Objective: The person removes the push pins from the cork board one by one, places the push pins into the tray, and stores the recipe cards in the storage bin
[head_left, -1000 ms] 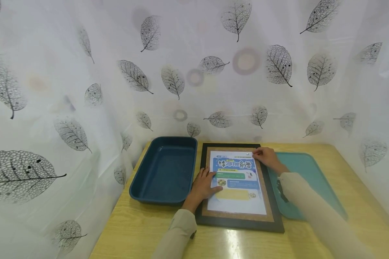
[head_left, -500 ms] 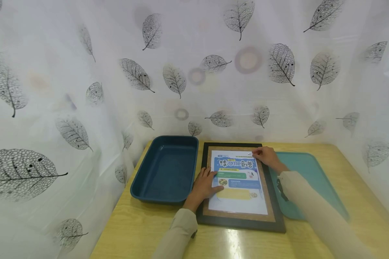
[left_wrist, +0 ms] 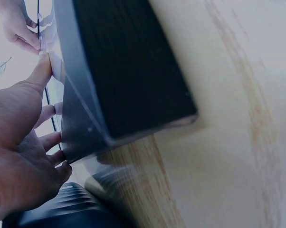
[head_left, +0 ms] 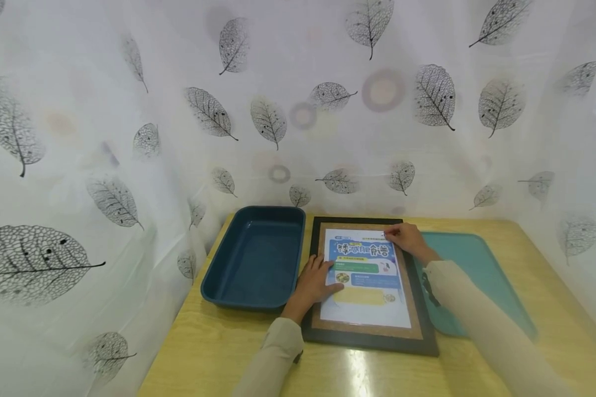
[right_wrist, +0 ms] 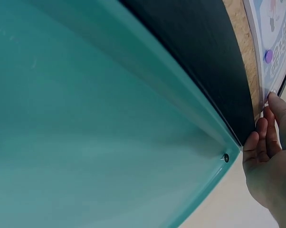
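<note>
A printed sheet (head_left: 367, 314) with coloured blocks and Chinese characters lies on a cork board (head_left: 416, 325) in a black frame (head_left: 367, 339). My left hand (head_left: 314, 282) rests spread over the frame's left side, with thumb and fingertips on the sheet's left edge. At the sheet's top right corner, my right hand (head_left: 408, 240) pinches a small clear push pin (right_wrist: 274, 92) between thumb and forefinger. Its other fingers curl by the frame's edge in the right wrist view. Whether the pin's point is in the cork is hidden.
A deep blue tray (head_left: 252, 303) stands left of the frame. To the right, a flat turquoise tray (head_left: 472, 286) lies partly behind my right arm, with a small dark round spot (right_wrist: 226, 157) near its corner. A leaf-patterned curtain (head_left: 298, 138) backs the wooden table (head_left: 218, 353).
My right fingertips have moved slightly left onto the small pin, which stood just beside them before. The left hand stays in place. The view has shifted slightly.
</note>
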{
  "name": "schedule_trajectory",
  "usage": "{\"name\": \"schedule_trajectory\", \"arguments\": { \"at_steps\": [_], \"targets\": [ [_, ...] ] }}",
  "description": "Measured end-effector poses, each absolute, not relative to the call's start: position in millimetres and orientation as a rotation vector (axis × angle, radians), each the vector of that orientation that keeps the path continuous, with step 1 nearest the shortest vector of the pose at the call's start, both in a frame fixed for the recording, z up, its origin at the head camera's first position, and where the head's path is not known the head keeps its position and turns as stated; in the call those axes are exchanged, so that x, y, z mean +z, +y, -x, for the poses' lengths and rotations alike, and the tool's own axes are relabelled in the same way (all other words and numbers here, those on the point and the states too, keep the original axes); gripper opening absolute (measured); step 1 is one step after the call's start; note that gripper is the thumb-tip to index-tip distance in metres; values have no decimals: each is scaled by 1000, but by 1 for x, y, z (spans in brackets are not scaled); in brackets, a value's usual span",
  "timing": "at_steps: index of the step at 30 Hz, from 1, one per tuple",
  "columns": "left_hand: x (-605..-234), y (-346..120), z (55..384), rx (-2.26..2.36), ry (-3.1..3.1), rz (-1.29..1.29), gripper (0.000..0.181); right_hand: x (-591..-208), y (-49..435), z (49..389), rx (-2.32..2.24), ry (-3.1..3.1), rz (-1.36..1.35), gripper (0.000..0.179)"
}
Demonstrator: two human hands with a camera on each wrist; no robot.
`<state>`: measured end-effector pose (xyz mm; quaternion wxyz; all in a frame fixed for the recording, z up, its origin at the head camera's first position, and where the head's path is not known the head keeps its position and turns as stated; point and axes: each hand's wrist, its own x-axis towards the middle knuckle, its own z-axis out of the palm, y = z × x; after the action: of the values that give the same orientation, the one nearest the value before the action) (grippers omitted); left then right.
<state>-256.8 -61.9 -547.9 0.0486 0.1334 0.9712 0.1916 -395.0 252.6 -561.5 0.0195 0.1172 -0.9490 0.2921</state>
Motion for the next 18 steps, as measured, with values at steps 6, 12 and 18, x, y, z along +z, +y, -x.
{"name": "schedule_trajectory", "arguments": {
  "at_steps": [6, 12, 18],
  "targets": [
    [-549, -62, 257, 570, 2974, -430, 74, -564, 252, 396, 923, -2941, -355, 25],
    [-553, -61, 256, 601, 2955, -444, 74, -568, 252, 395, 954, -2944, -308, 28],
    [-550, -62, 255, 590, 2977, -420, 74, -564, 246, 394, 951, -2908, -315, 27]
  ]
}}
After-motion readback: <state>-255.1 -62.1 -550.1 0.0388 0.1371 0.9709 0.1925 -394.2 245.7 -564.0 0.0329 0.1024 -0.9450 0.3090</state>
